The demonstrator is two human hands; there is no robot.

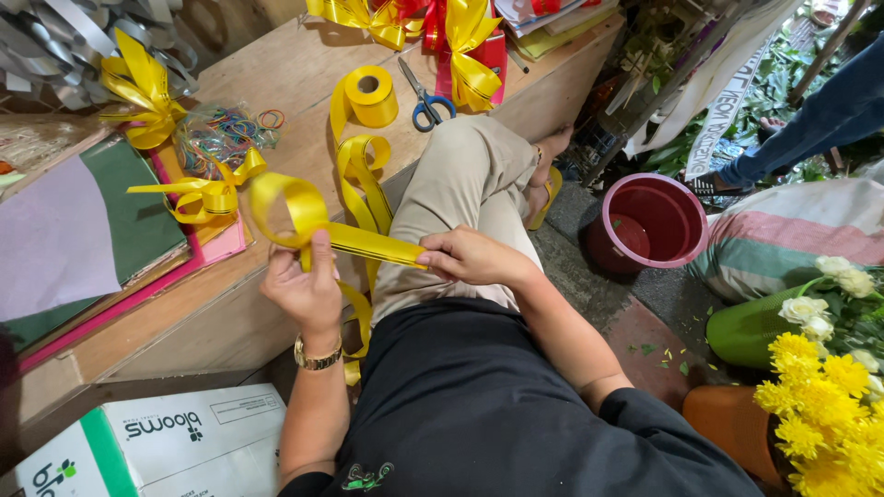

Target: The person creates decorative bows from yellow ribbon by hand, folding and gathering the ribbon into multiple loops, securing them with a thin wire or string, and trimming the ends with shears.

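We find the left hand [304, 285], left of frame centre, pinched shut on a glossy yellow plastic ribbon with dark edge stripes [368, 244]; a loop of it stands above the thumb. The right hand [470, 258], at centre, clamps the flat strand's other end. The ribbon trails up to its yellow roll [370, 95] beside blue-handled scissors [425, 103] on the wooden bench [295, 74].

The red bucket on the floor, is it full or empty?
Empty. The red bucket stands upright beside the person's knee, and its bare inner wall and bottom show, with nothing inside.
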